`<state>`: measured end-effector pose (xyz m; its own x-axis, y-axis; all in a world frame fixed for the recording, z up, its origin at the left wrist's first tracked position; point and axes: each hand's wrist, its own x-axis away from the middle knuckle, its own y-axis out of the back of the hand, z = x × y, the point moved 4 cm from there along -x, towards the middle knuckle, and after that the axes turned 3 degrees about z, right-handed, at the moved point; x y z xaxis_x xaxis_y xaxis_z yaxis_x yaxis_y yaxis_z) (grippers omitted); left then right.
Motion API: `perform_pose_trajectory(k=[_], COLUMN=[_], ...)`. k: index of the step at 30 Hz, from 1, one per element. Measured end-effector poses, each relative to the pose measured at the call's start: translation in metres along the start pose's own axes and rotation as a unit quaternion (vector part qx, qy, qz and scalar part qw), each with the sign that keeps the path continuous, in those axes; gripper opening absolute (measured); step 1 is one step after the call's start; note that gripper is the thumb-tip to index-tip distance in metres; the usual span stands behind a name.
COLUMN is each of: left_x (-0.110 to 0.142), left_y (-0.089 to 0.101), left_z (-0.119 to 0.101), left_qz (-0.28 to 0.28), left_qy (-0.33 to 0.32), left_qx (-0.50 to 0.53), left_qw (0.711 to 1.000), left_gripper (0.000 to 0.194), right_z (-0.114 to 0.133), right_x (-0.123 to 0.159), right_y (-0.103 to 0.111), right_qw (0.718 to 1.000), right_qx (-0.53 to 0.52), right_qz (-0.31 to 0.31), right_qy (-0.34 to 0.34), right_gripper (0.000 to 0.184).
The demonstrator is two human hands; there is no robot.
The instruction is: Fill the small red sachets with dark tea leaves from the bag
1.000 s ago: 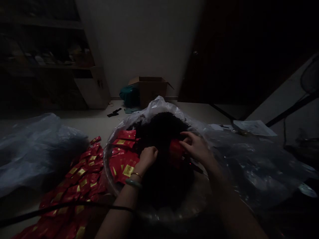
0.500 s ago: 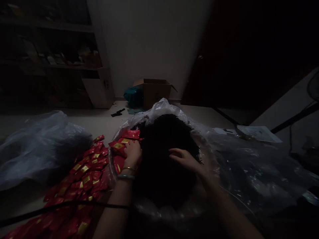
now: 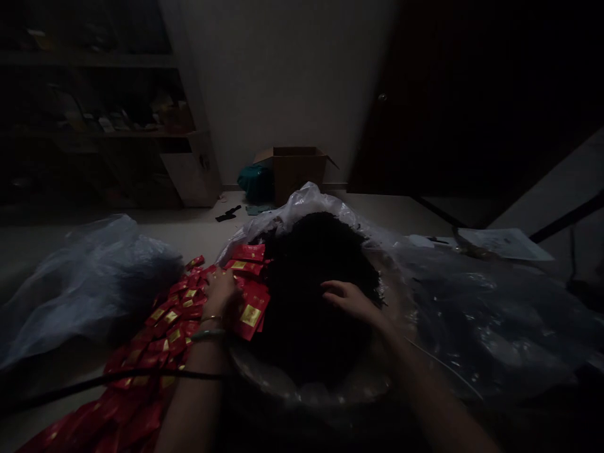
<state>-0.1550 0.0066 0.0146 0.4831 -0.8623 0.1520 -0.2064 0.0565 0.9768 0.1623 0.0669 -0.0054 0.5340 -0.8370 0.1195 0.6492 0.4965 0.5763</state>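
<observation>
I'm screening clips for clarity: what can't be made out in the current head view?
All in the head view:
Small red packets with gold labels: print too small and dim to read.
Left hand: blur and its own back hide whether it grips a packet.
Black loose heap: too dark to name its material.
Right hand: darkness hides whether it touches the heap.
Open brown cardboard box: front wall and shadow hide its inside.
</observation>
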Motion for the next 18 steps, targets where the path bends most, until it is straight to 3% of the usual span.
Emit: perform_pose_trajectory(k=[2, 5, 7, 8, 10, 11, 12, 15, 18], left_x=[0.0, 0.002, 0.005, 0.005, 0.007, 0.01, 0.012, 0.016, 0.016], left_y=[0.008, 0.025, 0.029, 0.027, 0.012, 0.002, -0.007, -0.022, -0.026], left_z=[0.005, 0.012, 0.006, -0.001, -0.022, -0.031, -0.037, -0.053, -0.058], left_qz=[-0.025, -0.109, -0.131, -0.108, -0.001, 0.058, 0.084, 0.074, 0.049], left_qy=[0.026, 0.111, 0.102, 0.061, -0.054, -0.089, -0.081, -0.061, -0.059], left_qx=[-0.007, -0.021, -0.025, -0.019, 0.007, 0.023, 0.022, 0.035, 0.082], left_qw=[0.999, 0.988, 0.986, 0.992, 0.998, 0.994, 0.993, 0.995, 0.994], left_gripper=[0.042, 0.04, 0.039, 0.038, 0.03, 0.025, 0.023, 0.027, 0.022], right_z=[-0.001, -0.001, -0.001, -0.001, -0.001, 0.0, 0.0, 0.004, 0.009], right_x=[-0.002, -0.005, -0.006, -0.006, -0.006, -0.006, -0.006, -0.004, -0.003], right_y=[-0.002, -0.003, -0.004, -0.004, -0.004, -0.004, -0.004, -0.004, -0.001], right_qw=[1.0, 1.0, 1.0, 1.0, 1.0, 1.0, 1.0, 1.0, 1.0], right_qx=[0.0, -0.005, -0.008, -0.008, -0.007, -0.005, -0.003, -0.001, 0.002], right_qz=[-0.002, -0.006, -0.007, -0.007, -0.009, -0.01, -0.011, -0.011, -0.015], right_qy=[0.002, 0.002, 0.002, 0.001, 0.0, -0.001, -0.002, 0.002, 0.014], right_gripper=[0.038, 0.038, 0.039, 0.04, 0.039, 0.038, 0.038, 0.035, 0.033])
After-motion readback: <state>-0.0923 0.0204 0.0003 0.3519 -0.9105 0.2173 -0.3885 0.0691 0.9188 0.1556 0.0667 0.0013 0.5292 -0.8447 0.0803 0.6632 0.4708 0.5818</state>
